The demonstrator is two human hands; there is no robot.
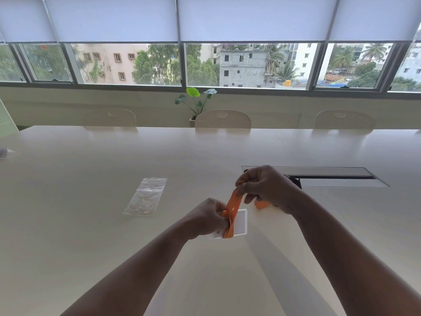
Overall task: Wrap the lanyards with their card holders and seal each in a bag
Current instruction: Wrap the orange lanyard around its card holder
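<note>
My left hand (pixel 206 218) grips a white card holder (pixel 239 222) above the table, with an orange lanyard (pixel 233 207) wound across the holder's left part. From the holder the orange strap runs up to my right hand (pixel 265 187), whose fingers pinch it taut. A short orange end (pixel 260 204) shows below that hand. A clear zip bag (pixel 145 197) lies flat on the table to the left, apart from both hands.
The long pale table (pixel 114 236) has a metal cable hatch (pixel 330 176) just behind my right hand. Three perforated chairs (pixel 222 119) line the far edge, with a potted plant (pixel 197 103) behind them. A small grey object (pixel 4 152) sits at the far left edge.
</note>
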